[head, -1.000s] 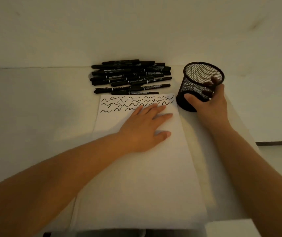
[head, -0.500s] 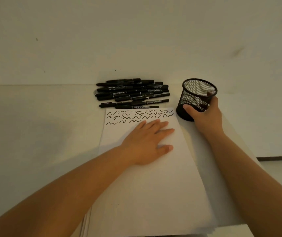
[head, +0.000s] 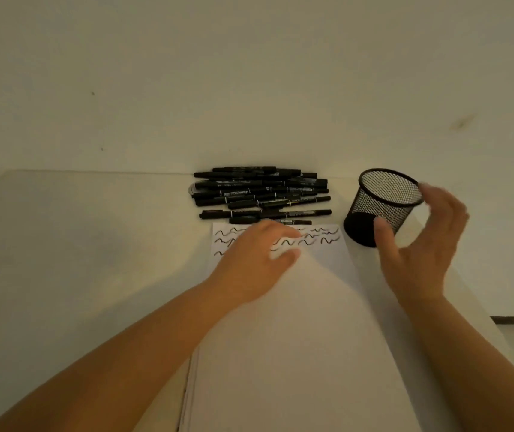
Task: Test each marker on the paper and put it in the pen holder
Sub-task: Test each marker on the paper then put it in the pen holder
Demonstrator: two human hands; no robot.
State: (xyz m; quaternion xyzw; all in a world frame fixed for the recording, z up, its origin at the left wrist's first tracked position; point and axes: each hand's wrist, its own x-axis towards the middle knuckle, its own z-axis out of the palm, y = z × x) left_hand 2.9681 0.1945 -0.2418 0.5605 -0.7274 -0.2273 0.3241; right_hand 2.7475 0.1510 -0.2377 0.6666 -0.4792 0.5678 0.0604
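Released since half a second ago: right hand [head: 420,244], fingers now spread and blurred beside the black wire-mesh pen holder [head: 383,205], grasping nothing. Left hand [head: 258,260] slid up the white sheet of paper [head: 311,338], now over the black squiggle test marks [head: 327,236], fingertips close to the pile; fingers loosely bent, nothing visibly held, though blur limits certainty. Pile of black capped markers [head: 261,194] against the wall, upper centre of frame, none in the holder as far as visible. Holder upright at centre right, on the white table [head: 93,244].

Step in hand, judged: picking up a marker. Advice: take a front marker from the pile edge, test on unmarked paper below the squiggles, recap, drop upright into holder.
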